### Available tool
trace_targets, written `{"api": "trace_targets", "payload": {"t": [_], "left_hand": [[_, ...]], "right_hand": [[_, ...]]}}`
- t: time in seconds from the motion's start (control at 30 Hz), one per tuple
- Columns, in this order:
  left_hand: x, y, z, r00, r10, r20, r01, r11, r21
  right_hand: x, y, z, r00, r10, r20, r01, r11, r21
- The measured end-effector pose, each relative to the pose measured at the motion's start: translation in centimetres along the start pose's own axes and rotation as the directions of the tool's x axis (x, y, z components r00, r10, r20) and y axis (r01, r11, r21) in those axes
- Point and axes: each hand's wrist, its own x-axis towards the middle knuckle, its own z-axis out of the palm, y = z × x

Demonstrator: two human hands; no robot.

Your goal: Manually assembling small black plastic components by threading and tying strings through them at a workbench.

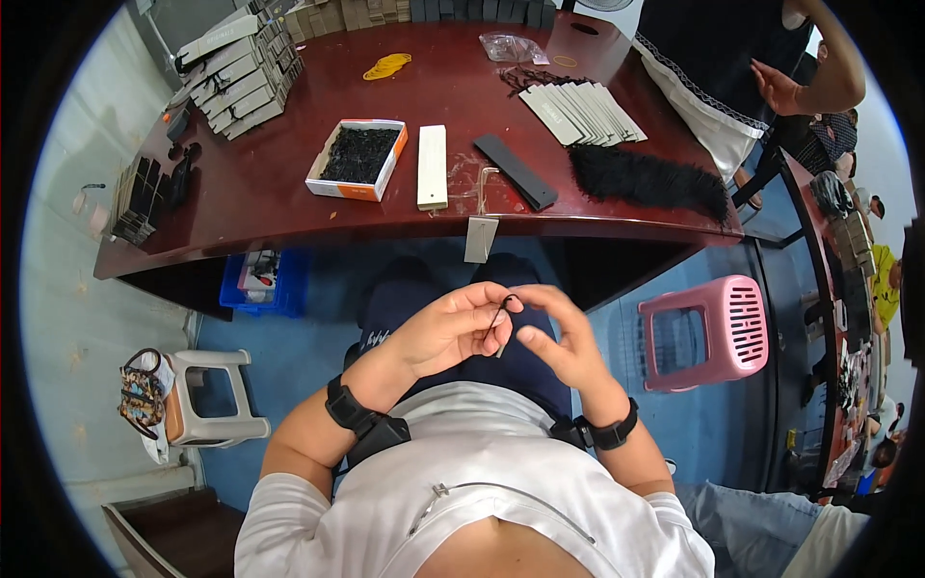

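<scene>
- We saw the left hand [461, 330] at the centre of the frame, its thumb and fingers pinching a thin black cord [501, 309].
- Just right of it, we saw the right hand [568, 345], thumb spread from its fingers; we could not tell whether its fingertips touched the cord.
- Above, on the red desk [275, 204], we found a box [330, 187] of black strings [355, 156], a cream strip [433, 166] and a black strip [515, 171].
- At upper right, we noticed fanned tags [583, 113].
</scene>
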Motion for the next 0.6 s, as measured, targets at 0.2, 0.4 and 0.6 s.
{"api": "trace_targets", "payload": {"t": [0.2,0.4,0.6], "left_hand": [[0.4,-0.2,-0.2,0.989,0.101,-0.111,-0.102,0.995,-0.006],[-0.3,2.3,-1.7,0.800,0.450,-0.397,-0.349,0.887,0.302],[-1.8,1.3,-4.4,0.870,0.315,-0.379,-0.234,0.941,0.245]], "right_hand": [[-2.5,3.8,1.5,0.826,0.231,0.514,-0.505,0.709,0.493],[-2.3,1.4,-0.2,0.743,0.342,0.575,-0.630,0.648,0.427],[-2.3,-1.1,-2.2,0.701,0.564,0.437,-0.689,0.694,0.209]]}}
